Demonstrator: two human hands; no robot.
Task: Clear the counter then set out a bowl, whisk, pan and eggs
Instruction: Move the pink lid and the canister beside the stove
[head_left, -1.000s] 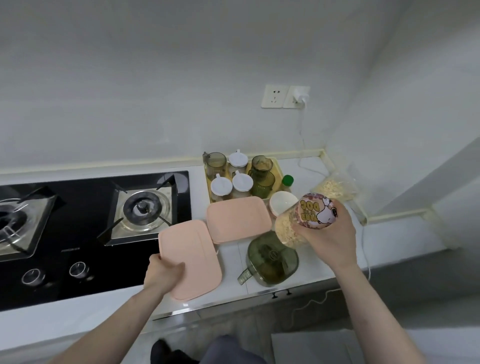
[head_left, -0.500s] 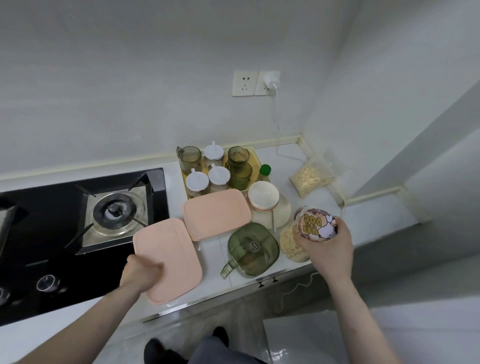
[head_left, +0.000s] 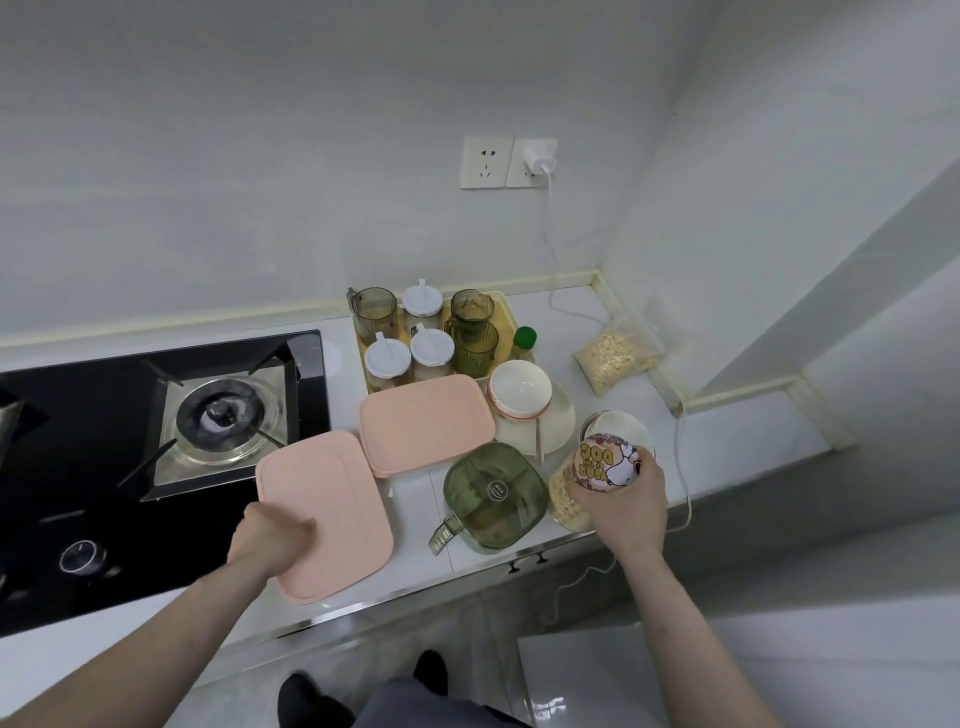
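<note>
The left hand grips the near corner of a flat pink rectangular plastic board; the right hand clasps a clear cereal-filled jar with a cartoon lid. Both are at the white counter's front edge. Farther back a white ceramic bowl sits on a plate, beside a black gas hob, below grey walls.

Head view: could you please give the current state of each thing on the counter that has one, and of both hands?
Near pink rectangular plastic lid: gripped by left hand.
Far pink rectangular plastic lid: lying flat, untouched.
Clear cereal jar with cartoon lid: closed, gripped by right hand.
Green translucent plastic jug: lid on, upright.
White ceramic bowl: upright, empty.
White wall plug: plugged in.
Gas burner: unlit.
</note>
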